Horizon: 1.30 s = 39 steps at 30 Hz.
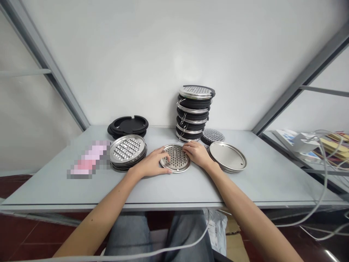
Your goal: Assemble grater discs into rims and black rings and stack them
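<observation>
Both arms reach forward across the grey table (109,196), its front edge well short of the wrists. The left hand (151,162) and right hand (197,153) lie open, fingers curved onto opposite sides of a flat, round perforated steel grater disc (176,159). Stacked steel discs (127,151) and steel trays (227,156) sit just beside the hands; a pink packet (88,159) is blurred, unreadable.
</observation>
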Motion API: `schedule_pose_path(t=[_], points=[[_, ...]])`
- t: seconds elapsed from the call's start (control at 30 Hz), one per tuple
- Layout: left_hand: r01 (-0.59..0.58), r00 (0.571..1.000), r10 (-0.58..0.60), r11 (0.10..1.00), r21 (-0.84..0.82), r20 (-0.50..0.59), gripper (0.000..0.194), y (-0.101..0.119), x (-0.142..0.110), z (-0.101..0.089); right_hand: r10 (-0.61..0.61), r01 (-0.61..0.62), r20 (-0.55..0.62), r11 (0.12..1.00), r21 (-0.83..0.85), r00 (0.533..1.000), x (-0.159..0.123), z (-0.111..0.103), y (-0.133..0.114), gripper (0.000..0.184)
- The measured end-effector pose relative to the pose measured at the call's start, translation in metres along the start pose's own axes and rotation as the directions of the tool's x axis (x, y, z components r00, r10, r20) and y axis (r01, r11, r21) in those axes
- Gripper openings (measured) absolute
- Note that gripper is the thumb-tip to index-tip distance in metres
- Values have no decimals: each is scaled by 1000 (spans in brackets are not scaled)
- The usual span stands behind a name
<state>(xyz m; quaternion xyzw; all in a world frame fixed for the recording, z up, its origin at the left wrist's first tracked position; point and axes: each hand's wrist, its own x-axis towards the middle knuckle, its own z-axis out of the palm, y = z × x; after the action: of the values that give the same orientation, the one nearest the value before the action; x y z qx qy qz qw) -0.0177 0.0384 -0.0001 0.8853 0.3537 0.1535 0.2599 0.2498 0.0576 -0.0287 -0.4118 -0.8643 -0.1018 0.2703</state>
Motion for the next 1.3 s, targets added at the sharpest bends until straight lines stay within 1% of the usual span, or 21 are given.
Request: schedule_pose_path(t=[0.1, 0.17, 0.27, 0.33, 0.4, 0.5, 0.63, 0.83, 0.93, 1.03, 1.1, 1.2, 1.3], points=[[-8, 1000, 8, 1000, -3, 4, 43, 0, 0, 0, 15, -15, -10, 1000, -24, 1000, 3, 0, -1, 20], [-6, 1000, 6, 1000, -1, 7, 42, 0, 0, 1, 10, -10, 9, 1000, -18, 1000, 5, 0, 0, 20], [-3, 1000, 2, 1000, 0, 14, 41, 1, 1, 1, -3, 2, 44, 1000, 28, 999, 6, 1, 3, 20], [1, 1000, -1, 1000, 7, 18, 41, 1, 1, 0, 7, -11, 43, 996, 85, 999, 6, 2, 5, 20], [-1, 1000, 0, 1000, 15, 17, 40, 1, 1, 0, 43, -47, 27, 986, 162, 999, 4, 4, 7, 19], [-7, 1000, 7, 1000, 13, 6, 38, 1, 1, 1, 132, -133, 22, 957, 258, 991, 2, 4, 7, 17], [-5, 1000, 5, 1000, 5, -6, 37, 0, 1, 1, 211, -224, 76, 933, 281, 974, 1, 2, 3, 15], [8, 1000, -9, 1000, -7, -13, 38, 1, 1, 2, 270, -293, 116, 903, 314, 956, 1, 0, 0, 16], [20, 999, -20, 1000, -3, -43, 44, 7, 1, 2, 291, -317, 128, 896, 313, 948, 1, -1, -1, 18], [42, 994, -43, 999, -8, -104, 57, 13, 1, 2, 313, -341, 139, 892, 296, 939, 1, -2, -1, 19], [60, 989, -58, 998, 11, -133, 63, 15, 2, 3, 323, -346, 127, 893, 288, 938, 1, -3, 0, 19], [43, 987, -33, 997, 61, -159, 70, 12, 3, 7, 338, -350, 91, 891, 288, 937, 1, -3, 0, 21], [26, 982, -9, 996, 88, -187, 82, 10, 4, 10, 352, -360, 80, 891, 275, 932, 1, -5, 1, 22]])
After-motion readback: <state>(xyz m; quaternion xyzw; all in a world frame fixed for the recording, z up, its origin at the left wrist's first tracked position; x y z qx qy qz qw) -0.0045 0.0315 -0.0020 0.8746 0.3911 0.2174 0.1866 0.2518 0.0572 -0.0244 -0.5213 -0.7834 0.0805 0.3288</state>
